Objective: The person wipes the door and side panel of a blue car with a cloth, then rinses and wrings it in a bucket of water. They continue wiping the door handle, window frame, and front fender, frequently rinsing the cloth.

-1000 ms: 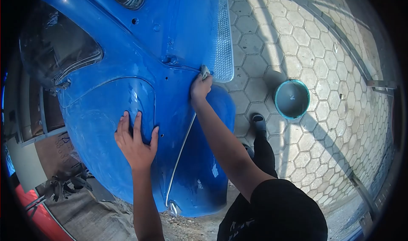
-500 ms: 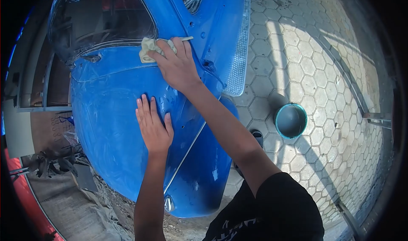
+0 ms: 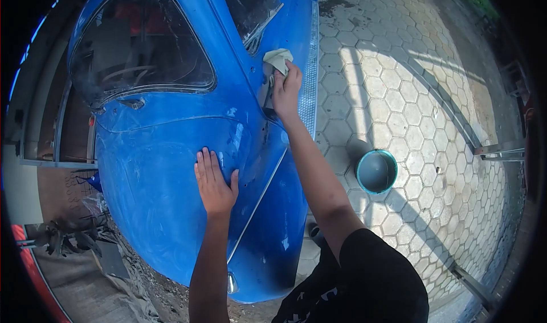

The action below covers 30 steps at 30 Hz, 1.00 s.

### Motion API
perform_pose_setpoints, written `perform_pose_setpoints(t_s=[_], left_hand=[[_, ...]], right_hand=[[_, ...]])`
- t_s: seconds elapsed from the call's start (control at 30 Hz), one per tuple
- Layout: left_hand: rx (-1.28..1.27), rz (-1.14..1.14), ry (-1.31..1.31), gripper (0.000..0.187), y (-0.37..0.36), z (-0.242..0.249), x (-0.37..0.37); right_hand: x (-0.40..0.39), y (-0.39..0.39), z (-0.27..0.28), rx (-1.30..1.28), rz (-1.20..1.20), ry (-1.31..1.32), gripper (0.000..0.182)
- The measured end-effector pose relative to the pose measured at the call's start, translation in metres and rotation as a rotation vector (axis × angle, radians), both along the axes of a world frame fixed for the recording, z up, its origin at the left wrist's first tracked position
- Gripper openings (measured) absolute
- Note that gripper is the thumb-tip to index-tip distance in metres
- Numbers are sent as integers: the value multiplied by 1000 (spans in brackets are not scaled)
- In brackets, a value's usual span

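Note:
A blue car body (image 3: 148, 192) fills the left and middle of the head view, with pale smears on its hood. Flat on the hood lies my left hand (image 3: 215, 186), fingers stretched out and holding nothing. My right hand (image 3: 286, 92) grips a crumpled cream cloth (image 3: 278, 59) against the car's side, near the door and its window (image 3: 248, 9). The windshield (image 3: 142, 43) sits above and left of my left hand. My right fingers partly hide the cloth's lower part.
A teal-rimmed bucket of greyish liquid (image 3: 376, 172) stands on the hexagonal paving (image 3: 421, 123) to the right. Along the car's side runs a textured metal running board (image 3: 309, 89). Dark clutter (image 3: 71, 232) lies at the left beside the car.
My right hand has moved with the cloth from below the windshield's corner, right and slightly up, to the car's side. My left hand stays flat on the hood. The view has shifted a little.

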<state>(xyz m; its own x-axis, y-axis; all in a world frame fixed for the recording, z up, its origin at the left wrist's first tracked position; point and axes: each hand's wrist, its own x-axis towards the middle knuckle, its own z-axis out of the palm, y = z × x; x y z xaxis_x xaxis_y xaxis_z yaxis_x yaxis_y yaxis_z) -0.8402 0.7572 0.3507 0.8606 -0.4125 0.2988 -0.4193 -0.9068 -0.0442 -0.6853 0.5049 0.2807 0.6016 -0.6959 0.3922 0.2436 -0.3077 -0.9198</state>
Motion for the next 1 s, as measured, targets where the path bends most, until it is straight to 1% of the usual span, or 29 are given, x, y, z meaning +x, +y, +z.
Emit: perform_pose_setpoints(t_s=[0.1, 0.13, 0.23, 0.27, 0.33, 0.37, 0.43, 0.47, 0.57, 0.6, 0.67, 0.7, 0.77, 0.8, 0.87, 0.93, 1.0], left_hand=[[38, -19, 28, 65, 3, -3, 1], [55, -28, 41, 64, 3, -4, 4], [-18, -10, -38, 57, 2, -18, 11], [-21, 33, -19, 57, -15, -14, 23], [-23, 137, 32, 58, -56, 0, 50], [15, 49, -53, 61, -73, 3, 70], [91, -129, -229, 68, -97, 5, 111], [98, -98, -243, 75, -99, -5, 114], [62, -217, -439, 73, -88, -26, 115], [150, -149, -312, 72, -91, -25, 113], [214, -82, -225, 73, -98, -17, 113], [249, -45, -176, 73, -101, -16, 114], [264, -56, -152, 74, -101, -16, 116], [268, -52, -143, 75, -101, -14, 116], [241, -68, -130, 74, -98, -13, 115], [209, -69, -103, 72, -101, -11, 117], [173, -76, -80, 70, -101, -11, 117]], right_hand=[[25, 7, -38, -115, 41, 87, 35], [7, 8, -37, -47, 148, 200, 35], [-55, 26, -38, -89, 277, 216, 38], [-69, 21, -32, -101, 322, 214, 38], [-69, 15, -28, -91, 368, 216, 39], [-64, 13, -28, -87, 392, 220, 40], [-39, 15, -33, -93, 310, 218, 38], [-25, 15, -37, -76, 262, 217, 37], [19, -6, -53, 35, 158, 235, 35], [44, -21, -58, 76, 120, 234, 34], [93, -53, -61, -25, 28, 188, 34], [113, -66, -60, -11, -9, 217, 34], [134, -76, -56, 25, -74, 285, 33], [123, -70, -50, 18, -78, 267, 34], [80, -48, -48, -4, 52, 284, 36], [16, -17, -42, 8, 214, 325, 37], [-33, 7, -41, 139, 355, 365, 37]])
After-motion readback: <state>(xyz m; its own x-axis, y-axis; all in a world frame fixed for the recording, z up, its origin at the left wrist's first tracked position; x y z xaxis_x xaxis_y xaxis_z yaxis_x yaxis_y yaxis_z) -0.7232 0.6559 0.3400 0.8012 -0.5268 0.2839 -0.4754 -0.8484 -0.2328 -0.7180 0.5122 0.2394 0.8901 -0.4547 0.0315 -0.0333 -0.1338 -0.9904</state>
